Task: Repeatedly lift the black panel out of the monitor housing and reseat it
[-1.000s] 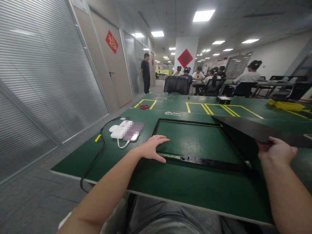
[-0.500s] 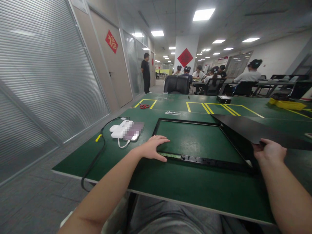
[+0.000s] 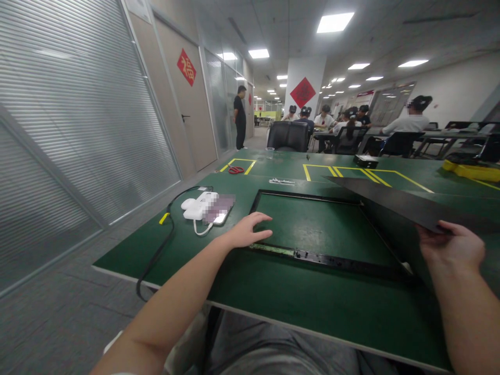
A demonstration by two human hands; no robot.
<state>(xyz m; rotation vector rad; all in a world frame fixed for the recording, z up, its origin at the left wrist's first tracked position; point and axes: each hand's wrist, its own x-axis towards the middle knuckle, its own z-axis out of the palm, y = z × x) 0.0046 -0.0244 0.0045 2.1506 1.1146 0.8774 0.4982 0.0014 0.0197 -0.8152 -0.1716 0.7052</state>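
A black rectangular frame (image 3: pixel 336 262) lies flat on the green table (image 3: pixel 312 302). Over its left side reaches my left hand (image 3: pixel 250 230), fingers spread, with nothing in its grasp; whether it touches the frame is hard to tell. At the right, my right hand (image 3: pixel 453 245) grips the near edge of a thin dark panel (image 3: pixel 398 200), thumb on top and fingers underneath. The panel is tilted and raised above the table, overlapping the right part of the frame. A small pale piece (image 3: pixel 407 267) sits at the frame's near right corner.
Left of the frame are a white device (image 3: pixel 199 207) with a cable and a phone (image 3: pixel 221 208). Beyond lie red-handled scissors (image 3: pixel 236 170), a clear cup (image 3: pixel 270 152), a black box (image 3: pixel 366 161) and a yellow object (image 3: pixel 471 171). People sit at farther tables; one stands by the wall.
My right hand has moved to the right with the panel, whose tilt has changed. My left hand's thumb has drawn up closer to its fingers. The view has shifted slightly.
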